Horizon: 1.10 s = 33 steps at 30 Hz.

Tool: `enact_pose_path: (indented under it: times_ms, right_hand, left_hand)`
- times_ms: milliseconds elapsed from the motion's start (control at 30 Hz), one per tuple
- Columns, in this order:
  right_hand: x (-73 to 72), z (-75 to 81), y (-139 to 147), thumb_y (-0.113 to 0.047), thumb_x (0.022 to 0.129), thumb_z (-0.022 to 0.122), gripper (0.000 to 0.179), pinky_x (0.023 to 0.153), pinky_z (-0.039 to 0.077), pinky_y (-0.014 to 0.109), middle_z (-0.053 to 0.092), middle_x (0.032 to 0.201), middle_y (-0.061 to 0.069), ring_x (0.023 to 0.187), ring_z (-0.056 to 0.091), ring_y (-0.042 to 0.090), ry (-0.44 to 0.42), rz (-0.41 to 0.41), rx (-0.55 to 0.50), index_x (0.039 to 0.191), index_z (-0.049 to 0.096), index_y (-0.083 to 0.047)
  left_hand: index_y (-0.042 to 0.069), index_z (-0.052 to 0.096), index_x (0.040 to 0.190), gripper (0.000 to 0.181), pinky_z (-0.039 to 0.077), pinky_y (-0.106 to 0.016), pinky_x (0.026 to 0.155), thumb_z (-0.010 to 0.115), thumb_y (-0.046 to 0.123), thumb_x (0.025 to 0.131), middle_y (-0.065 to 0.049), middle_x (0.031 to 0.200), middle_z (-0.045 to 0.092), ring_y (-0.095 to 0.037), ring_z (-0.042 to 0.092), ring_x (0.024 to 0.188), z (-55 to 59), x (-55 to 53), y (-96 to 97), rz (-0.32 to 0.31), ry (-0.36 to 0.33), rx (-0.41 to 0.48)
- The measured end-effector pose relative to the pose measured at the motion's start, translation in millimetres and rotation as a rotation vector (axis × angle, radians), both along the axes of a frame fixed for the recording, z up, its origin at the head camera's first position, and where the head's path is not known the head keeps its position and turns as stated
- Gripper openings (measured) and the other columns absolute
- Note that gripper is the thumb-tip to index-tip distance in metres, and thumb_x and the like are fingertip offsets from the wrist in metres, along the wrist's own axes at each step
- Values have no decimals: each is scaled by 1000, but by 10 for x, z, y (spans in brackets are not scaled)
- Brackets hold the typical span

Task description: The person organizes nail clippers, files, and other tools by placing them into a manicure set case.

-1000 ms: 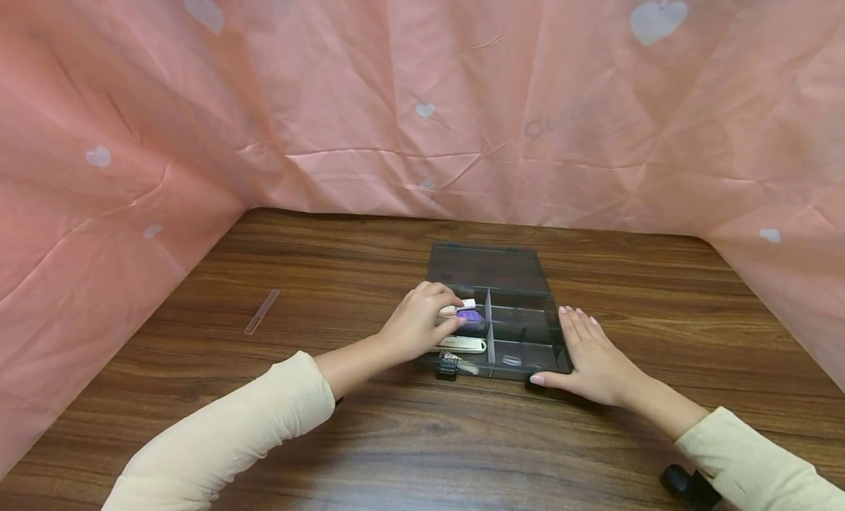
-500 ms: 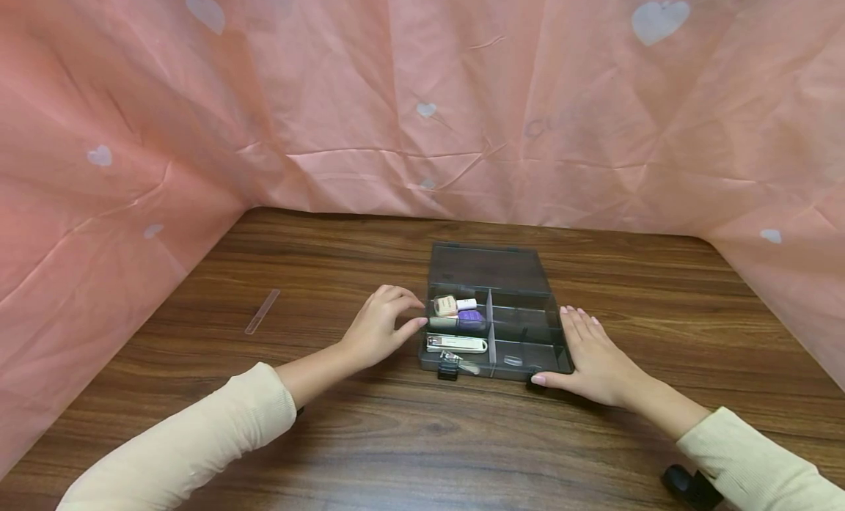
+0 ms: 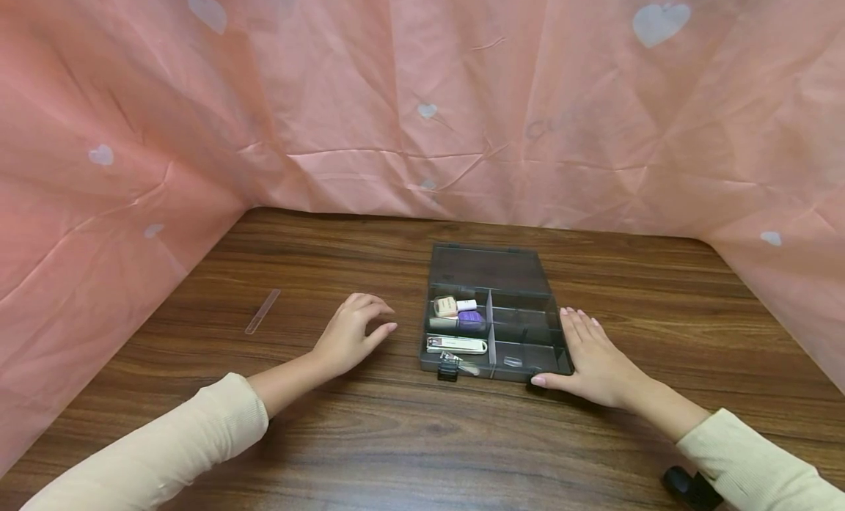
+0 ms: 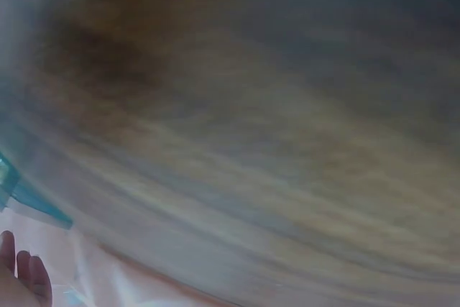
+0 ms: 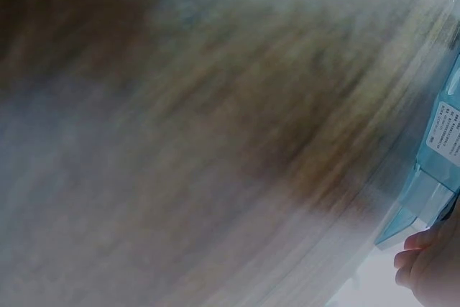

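A dark translucent divided box (image 3: pixel 528 317) lies on the table with its lid (image 3: pixel 487 267) folded back. In its back left compartment are a beige nail polish bottle (image 3: pixel 445 306) and a purple nail polish bottle (image 3: pixel 471 319). Nail clippers (image 3: pixel 457 344) lie in the front left compartment, with a smaller metal clipper (image 3: pixel 455 361) ahead of them. My left hand (image 3: pixel 350 335) hovers left of the box, fingers loosely bent and holding nothing. With straight fingers along the right wall and thumb at the front corner, my right hand (image 3: pixel 594 363) rests against the box.
A clear flat strip (image 3: pixel 262 311) lies on the wooden table (image 3: pixel 396 452) to the left. Small clear pieces (image 3: pixel 512 361) sit in the box's front right compartment. A pink curtain (image 3: pixel 370 115) with hearts closes off the back and sides. A black object (image 3: pixel 689 486) shows by the right sleeve.
My left hand has drawn out of the box's back left compartment and moved left, uncovering the bottles and clippers. The right hand has stayed at the box's right side.
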State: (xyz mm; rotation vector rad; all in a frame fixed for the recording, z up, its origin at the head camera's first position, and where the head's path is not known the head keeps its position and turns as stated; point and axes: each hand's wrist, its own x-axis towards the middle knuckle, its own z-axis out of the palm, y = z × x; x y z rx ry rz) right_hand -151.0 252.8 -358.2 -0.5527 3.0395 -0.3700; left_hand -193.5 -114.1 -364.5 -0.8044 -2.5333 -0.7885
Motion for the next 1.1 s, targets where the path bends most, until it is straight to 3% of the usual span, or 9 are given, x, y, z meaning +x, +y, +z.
enact_pose_path:
  times_ms: [300, 533, 867, 1100]
  right_hand:
    - [-2, -12, 6, -66, 75, 60, 115, 110, 16, 58, 16, 146, 38, 135, 16, 51, 12, 3, 3, 141, 13, 16]
    - [2, -18, 1, -65, 76, 60, 114, 110, 16, 58, 17, 145, 38, 135, 17, 51, 17, 5, 2, 141, 13, 16]
    - [11, -12, -9, -65, 75, 60, 115, 110, 15, 58, 16, 145, 38, 135, 17, 51, 9, 3, -7, 141, 13, 16]
    - [8, 5, -8, -65, 76, 60, 114, 110, 15, 59, 15, 146, 38, 135, 16, 51, -2, 3, -12, 140, 13, 16]
  left_hand:
    - [2, 68, 98, 21, 48, -41, 83, 70, 16, 82, -11, 104, 66, -26, 55, 100, -70, 30, -202, 45, -35, 8]
    - [1, 67, 100, 22, 48, -45, 85, 69, 14, 83, -11, 104, 65, -29, 54, 104, -133, 48, -385, 125, -54, 64]
    - [-2, 64, 105, 26, 43, -51, 91, 66, 15, 85, -18, 107, 63, -35, 51, 107, -64, 100, -718, 216, -104, 58]
    - [-4, 64, 104, 25, 40, -55, 94, 66, 11, 85, -20, 104, 64, -38, 52, 107, -62, 111, -886, 258, -89, 59]
